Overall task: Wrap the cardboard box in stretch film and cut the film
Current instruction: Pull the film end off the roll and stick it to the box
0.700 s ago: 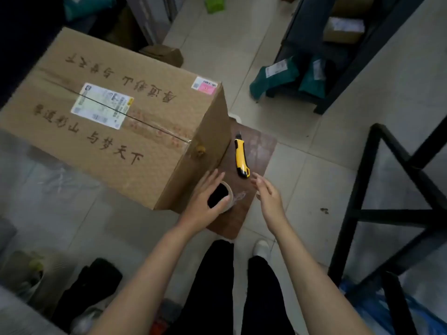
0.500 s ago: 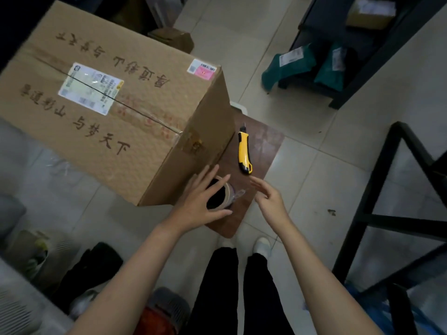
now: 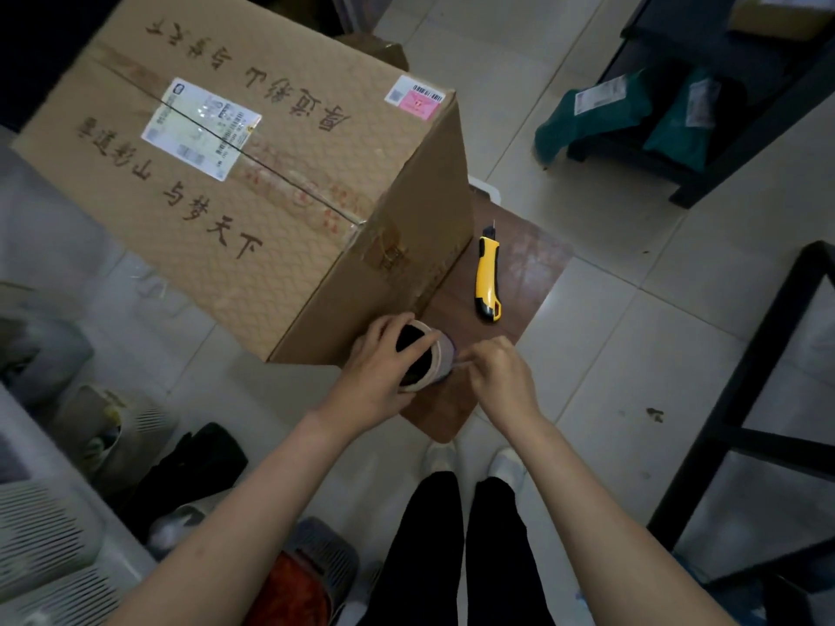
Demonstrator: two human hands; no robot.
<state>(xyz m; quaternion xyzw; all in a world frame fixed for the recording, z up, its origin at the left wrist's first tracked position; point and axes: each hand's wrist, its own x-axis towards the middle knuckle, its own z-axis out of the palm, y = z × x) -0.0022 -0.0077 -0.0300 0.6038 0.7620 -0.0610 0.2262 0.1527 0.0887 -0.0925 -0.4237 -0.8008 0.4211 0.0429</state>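
- stretch film roll (image 3: 424, 360), where?
- at five o'clock of the cardboard box (image 3: 253, 173). left hand (image 3: 377, 370) gripped it, right hand (image 3: 499, 375) pinched its film end (image 3: 458, 364). utility knife (image 3: 489, 275) lay at the roll's one o'clock.

Brown cardboard box (image 3: 253, 183) with dark lettering; yellow-and-black utility knife (image 3: 488, 277); green parcels (image 3: 601, 110).
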